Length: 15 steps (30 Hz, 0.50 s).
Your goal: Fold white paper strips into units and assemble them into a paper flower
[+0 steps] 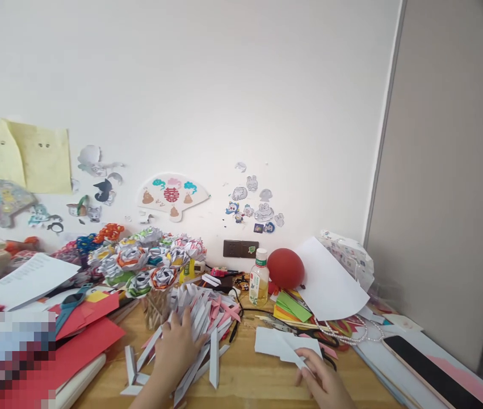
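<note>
My left hand (178, 346) reaches over a heap of folded paper strips (201, 309), mostly white with some pink. Its fingers are spread and rest on or just above the strips; their contact is partly hidden. To the right, my right hand (320, 375) pinches a narrow folded paper strip (295, 353) between thumb and fingers. Under that strip lie flat white paper rectangles (269, 342) on the wooden table (241, 386). Several loose folded strips (214, 358) lie around my left hand.
Behind the heap stands a bunch of paper flowers (139, 258). A bottle (259, 281), a red balloon (286, 268) and scissors (330, 338) are at the back right. A phone (420, 363) lies far right. Red paper (96, 349) covers the left side.
</note>
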Available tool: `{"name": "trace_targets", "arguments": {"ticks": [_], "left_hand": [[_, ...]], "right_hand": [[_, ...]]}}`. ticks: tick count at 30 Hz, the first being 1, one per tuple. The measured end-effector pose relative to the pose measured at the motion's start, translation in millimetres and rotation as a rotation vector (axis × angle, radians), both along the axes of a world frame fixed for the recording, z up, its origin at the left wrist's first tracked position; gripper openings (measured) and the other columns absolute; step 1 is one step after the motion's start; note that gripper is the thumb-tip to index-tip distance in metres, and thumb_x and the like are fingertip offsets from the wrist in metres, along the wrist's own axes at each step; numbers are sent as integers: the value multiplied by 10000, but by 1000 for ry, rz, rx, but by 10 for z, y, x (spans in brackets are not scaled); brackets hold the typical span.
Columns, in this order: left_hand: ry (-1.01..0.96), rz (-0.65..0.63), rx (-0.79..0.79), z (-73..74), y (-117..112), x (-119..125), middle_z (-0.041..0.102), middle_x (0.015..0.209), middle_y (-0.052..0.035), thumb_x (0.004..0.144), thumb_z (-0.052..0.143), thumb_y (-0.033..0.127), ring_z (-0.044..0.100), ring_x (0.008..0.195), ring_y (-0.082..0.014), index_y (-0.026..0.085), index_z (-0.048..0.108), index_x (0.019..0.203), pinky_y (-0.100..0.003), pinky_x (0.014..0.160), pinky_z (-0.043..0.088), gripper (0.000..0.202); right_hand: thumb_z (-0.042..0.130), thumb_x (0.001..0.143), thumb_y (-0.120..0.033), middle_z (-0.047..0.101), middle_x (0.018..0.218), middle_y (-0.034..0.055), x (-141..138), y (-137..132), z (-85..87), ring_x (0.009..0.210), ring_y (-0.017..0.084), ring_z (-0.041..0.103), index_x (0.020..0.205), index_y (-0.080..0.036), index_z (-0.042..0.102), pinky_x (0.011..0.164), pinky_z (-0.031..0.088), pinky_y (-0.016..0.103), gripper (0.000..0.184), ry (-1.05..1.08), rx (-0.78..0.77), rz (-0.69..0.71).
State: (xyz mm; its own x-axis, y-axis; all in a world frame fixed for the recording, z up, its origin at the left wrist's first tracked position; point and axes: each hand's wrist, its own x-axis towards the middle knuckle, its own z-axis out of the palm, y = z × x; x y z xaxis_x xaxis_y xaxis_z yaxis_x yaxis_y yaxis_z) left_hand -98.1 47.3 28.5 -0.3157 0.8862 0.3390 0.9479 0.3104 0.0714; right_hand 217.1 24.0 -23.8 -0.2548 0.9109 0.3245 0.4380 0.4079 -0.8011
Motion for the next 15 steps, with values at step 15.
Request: {"name": "trace_targets", "arguments": {"ticks": [15], "left_hand": [[45, -30, 164, -42, 31, 0, 471, 1219, -211, 794, 447, 449, 476, 1068, -367, 170, 319, 1336, -464, 780, 422, 623]], "right_hand": [[467, 779, -255, 588, 1102, 120, -1171, 299, 681, 1027, 261, 529, 1233, -155, 454, 855, 406, 348, 465, -247, 138, -43]]}}
